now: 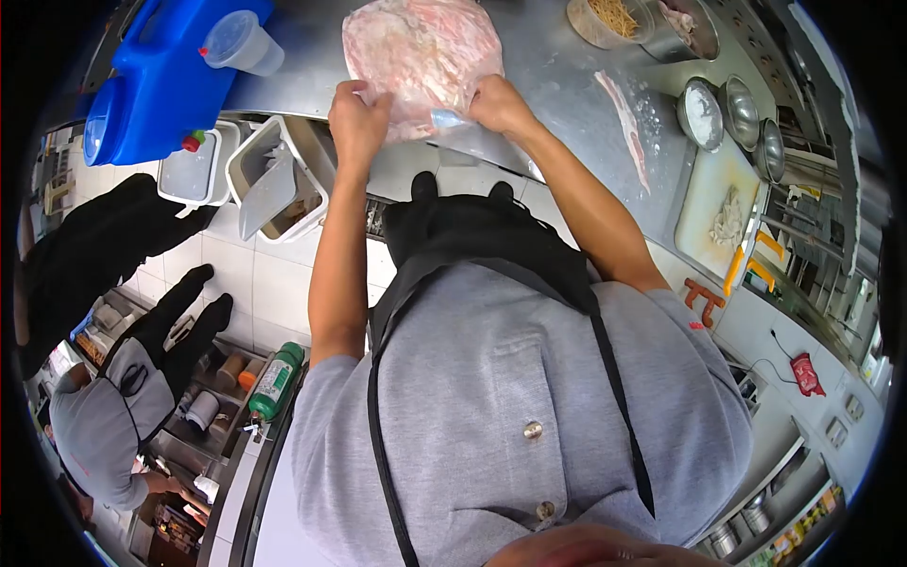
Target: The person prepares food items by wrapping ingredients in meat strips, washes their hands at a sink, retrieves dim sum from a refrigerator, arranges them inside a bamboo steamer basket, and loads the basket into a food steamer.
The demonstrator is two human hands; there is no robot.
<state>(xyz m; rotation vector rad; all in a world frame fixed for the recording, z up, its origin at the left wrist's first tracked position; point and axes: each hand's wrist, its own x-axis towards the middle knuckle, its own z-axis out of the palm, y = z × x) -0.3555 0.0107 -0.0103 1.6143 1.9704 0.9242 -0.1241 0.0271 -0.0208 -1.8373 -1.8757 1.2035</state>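
A clear plastic bag of pale pink raw meat [425, 59] lies on the steel worktop, its near edge at the table's front edge. My left hand [360, 123] is closed on the bag's near left corner, thumb pressed against the fingers. At the near right corner, my right hand [499, 106] pinches the plastic. A small bluish patch shows on the bag between the hands. Right of the bag, a long thin strip of raw meat [624, 128] lies on the steel with white powder scattered near it.
Left stand a blue jug [165, 80] and a plastic cup [242, 43]. Metal bowls [700, 114], one with white powder, and a cutting board [709, 203] are at right. A white bin [283, 189] stands below the table. Another person [123, 397] works at lower left.
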